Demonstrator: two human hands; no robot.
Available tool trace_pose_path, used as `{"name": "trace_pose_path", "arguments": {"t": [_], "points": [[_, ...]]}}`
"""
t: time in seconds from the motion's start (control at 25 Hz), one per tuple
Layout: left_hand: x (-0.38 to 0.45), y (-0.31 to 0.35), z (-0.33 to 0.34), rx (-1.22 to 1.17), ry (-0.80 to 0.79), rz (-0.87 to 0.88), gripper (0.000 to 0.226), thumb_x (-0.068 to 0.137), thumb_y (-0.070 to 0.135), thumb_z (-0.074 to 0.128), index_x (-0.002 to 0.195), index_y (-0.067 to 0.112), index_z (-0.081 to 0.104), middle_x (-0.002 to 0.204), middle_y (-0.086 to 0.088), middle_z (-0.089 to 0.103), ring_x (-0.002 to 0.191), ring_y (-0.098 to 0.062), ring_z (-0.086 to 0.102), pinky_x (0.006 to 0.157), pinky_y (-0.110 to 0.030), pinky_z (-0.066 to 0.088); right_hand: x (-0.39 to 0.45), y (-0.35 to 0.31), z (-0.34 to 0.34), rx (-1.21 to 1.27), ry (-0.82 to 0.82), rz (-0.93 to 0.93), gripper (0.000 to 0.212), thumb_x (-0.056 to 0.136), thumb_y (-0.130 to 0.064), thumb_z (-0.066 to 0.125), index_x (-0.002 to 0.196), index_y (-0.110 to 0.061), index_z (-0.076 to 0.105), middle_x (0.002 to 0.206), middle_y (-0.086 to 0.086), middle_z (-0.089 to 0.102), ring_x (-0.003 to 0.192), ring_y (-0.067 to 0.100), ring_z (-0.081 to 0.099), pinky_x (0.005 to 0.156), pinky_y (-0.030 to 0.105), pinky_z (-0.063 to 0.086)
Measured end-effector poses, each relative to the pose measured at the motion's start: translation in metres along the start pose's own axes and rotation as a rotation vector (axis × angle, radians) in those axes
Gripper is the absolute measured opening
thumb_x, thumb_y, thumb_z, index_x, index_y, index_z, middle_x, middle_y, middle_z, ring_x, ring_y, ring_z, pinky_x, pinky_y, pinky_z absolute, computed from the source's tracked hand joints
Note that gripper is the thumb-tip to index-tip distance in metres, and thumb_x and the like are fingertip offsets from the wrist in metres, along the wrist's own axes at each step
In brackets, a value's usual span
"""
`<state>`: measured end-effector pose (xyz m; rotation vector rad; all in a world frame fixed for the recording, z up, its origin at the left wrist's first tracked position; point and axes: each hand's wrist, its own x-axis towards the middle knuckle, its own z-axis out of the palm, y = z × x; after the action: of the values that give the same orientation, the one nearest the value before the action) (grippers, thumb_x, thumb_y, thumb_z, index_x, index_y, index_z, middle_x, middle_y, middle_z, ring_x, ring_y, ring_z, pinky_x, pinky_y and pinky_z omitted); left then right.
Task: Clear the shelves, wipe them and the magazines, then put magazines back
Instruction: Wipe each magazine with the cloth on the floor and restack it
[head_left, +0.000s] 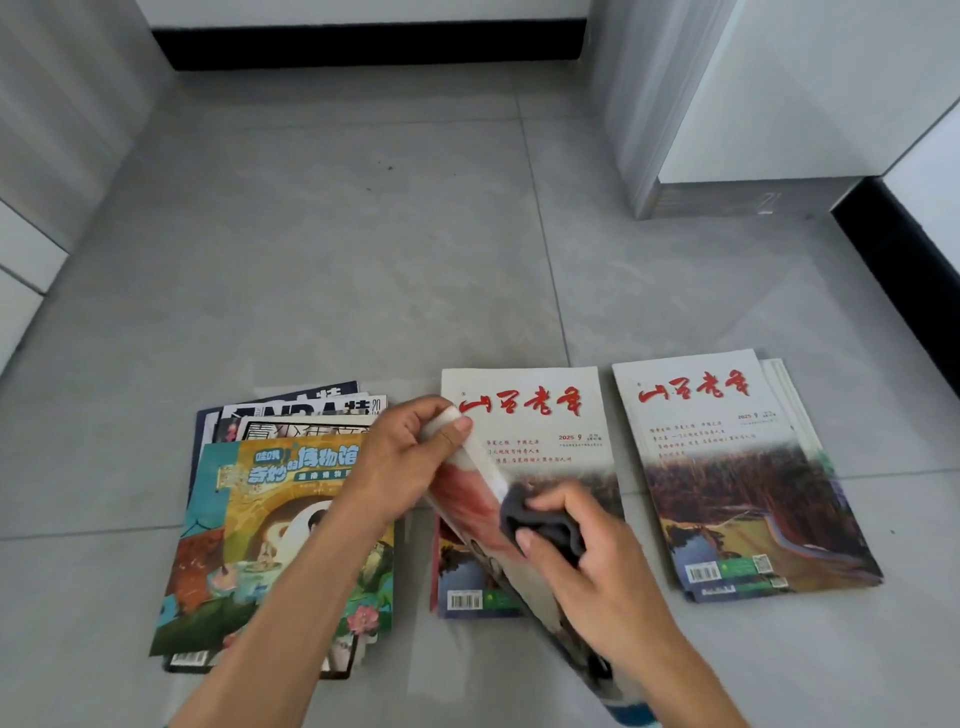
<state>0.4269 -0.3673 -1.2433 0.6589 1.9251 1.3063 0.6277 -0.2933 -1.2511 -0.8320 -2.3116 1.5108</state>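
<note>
Left hand (410, 457) gripping top edge of tilted magazine (467, 499), lifted over middle stack (524, 415) on tiled floor (363, 234). Right hand (587, 566) clutching dark grey cloth (540, 519), pressing against magazine cover. Colourful stack (260, 519) lying left, matching red-titled stack (727, 467) lying right.

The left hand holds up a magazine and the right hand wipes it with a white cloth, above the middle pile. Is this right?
Not quite: the cloth is dark grey, not white. The head view shows the right hand pressing it on the magazine that the left hand holds above the middle pile.
</note>
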Motion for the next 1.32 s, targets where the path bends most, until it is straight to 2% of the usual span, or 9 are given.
{"name": "trace_pose_path", "arguments": {"t": [0.12, 0.24, 0.4, 0.64, 0.8, 0.96, 1.04, 1.2, 1.32], "points": [[-0.007, 0.004, 0.022, 0.038, -0.089, 0.114, 0.011, 0.094, 0.011, 0.063, 0.087, 0.012, 0.072, 0.084, 0.000, 0.074, 0.078, -0.009, 0.066, 0.073, -0.025, 0.053, 0.037, -0.008, 0.002, 0.117, 0.088, -0.023, 0.018, 0.091, -0.018, 0.071, 0.099, -0.028, 0.058, 0.097, -0.017, 0.068, 0.093, 0.007, 0.066, 0.077, 0.027, 0.053], [-0.001, 0.006, 0.003, -0.107, 0.032, 0.028, 0.014, 0.091, 0.012, 0.066, 0.078, 0.015, 0.072, 0.076, -0.003, 0.071, 0.073, -0.010, 0.063, 0.068, -0.029, 0.052, 0.016, 0.006, -0.008, 0.106, -0.028, -0.031, 0.018, 0.091, -0.018, 0.071, 0.099, -0.030, 0.060, 0.102, -0.017, 0.070, 0.094, 0.010, 0.068, 0.079, 0.030, 0.053], [0.002, -0.002, -0.023, -0.116, 0.201, -0.030, 0.015, 0.091, 0.011, 0.066, 0.078, 0.017, 0.070, 0.069, 0.011, 0.068, 0.070, -0.006, 0.061, 0.063, -0.021, 0.049, -0.026, 0.022, -0.019, 0.061, -0.121, 0.010, 0.024, 0.090, -0.017, 0.072, 0.100, -0.036, 0.060, 0.108, -0.018, 0.070, 0.101, 0.007, 0.068, 0.085, 0.032, 0.054], [-0.011, 0.011, 0.024, 0.011, -0.095, 0.058, 0.013, 0.093, 0.012, 0.062, 0.084, 0.010, 0.071, 0.078, -0.005, 0.071, 0.075, -0.007, 0.062, 0.070, -0.028, 0.051, 0.038, -0.008, -0.007, 0.087, 0.045, -0.069, 0.015, 0.090, -0.018, 0.072, 0.098, -0.024, 0.061, 0.099, -0.017, 0.069, 0.093, 0.007, 0.067, 0.079, 0.027, 0.052], [-0.003, 0.017, -0.010, -0.166, 0.175, -0.032, 0.014, 0.090, 0.010, 0.066, 0.080, 0.019, 0.071, 0.071, 0.008, 0.069, 0.067, -0.002, 0.061, 0.070, -0.029, 0.051, 0.009, 0.011, -0.024, 0.077, -0.107, -0.040, 0.019, 0.090, -0.018, 0.072, 0.099, -0.031, 0.062, 0.106, -0.017, 0.070, 0.096, 0.008, 0.068, 0.082, 0.029, 0.053], [0.011, 0.015, -0.046, -0.152, 0.380, -0.028, 0.016, 0.091, 0.010, 0.065, 0.079, 0.019, 0.069, 0.073, 0.004, 0.064, 0.067, -0.004, 0.055, 0.068, -0.027, 0.046, -0.030, 0.033, -0.047, 0.135, -0.193, 0.090, 0.025, 0.090, -0.015, 0.073, 0.094, -0.037, 0.064, 0.117, -0.021, 0.067, 0.109, 0.006, 0.066, 0.092, 0.037, 0.053], [0.012, 0.014, -0.041, -0.147, 0.331, -0.027, 0.015, 0.091, 0.012, 0.065, 0.079, 0.020, 0.070, 0.071, 0.005, 0.065, 0.070, -0.009, 0.055, 0.067, -0.027, 0.046, -0.021, 0.024, -0.043, 0.054, -0.177, 0.040, 0.023, 0.090, -0.017, 0.073, 0.095, -0.037, 0.062, 0.112, -0.023, 0.068, 0.106, 0.003, 0.066, 0.089, 0.032, 0.054], [0.001, 0.024, 0.008, 0.010, -0.032, 0.049, 0.010, 0.090, 0.010, 0.067, 0.082, 0.014, 0.073, 0.073, 0.009, 0.071, 0.068, -0.002, 0.063, 0.063, -0.019, 0.050, 0.026, -0.012, -0.018, -0.002, -0.028, -0.075, 0.018, 0.090, -0.022, 0.072, 0.098, -0.030, 0.058, 0.101, -0.020, 0.068, 0.096, 0.002, 0.066, 0.081, 0.028, 0.053], [0.000, 0.021, 0.021, -0.026, -0.013, 0.075, 0.013, 0.090, 0.008, 0.067, 0.079, 0.013, 0.073, 0.072, 0.006, 0.072, 0.067, -0.003, 0.062, 0.063, -0.019, 0.051, 0.044, -0.016, -0.020, 0.110, -0.025, -0.006, 0.027, 0.087, -0.019, 0.075, 0.103, -0.028, 0.056, 0.103, -0.017, 0.067, 0.099, 0.005, 0.064, 0.084, 0.025, 0.050]]}}
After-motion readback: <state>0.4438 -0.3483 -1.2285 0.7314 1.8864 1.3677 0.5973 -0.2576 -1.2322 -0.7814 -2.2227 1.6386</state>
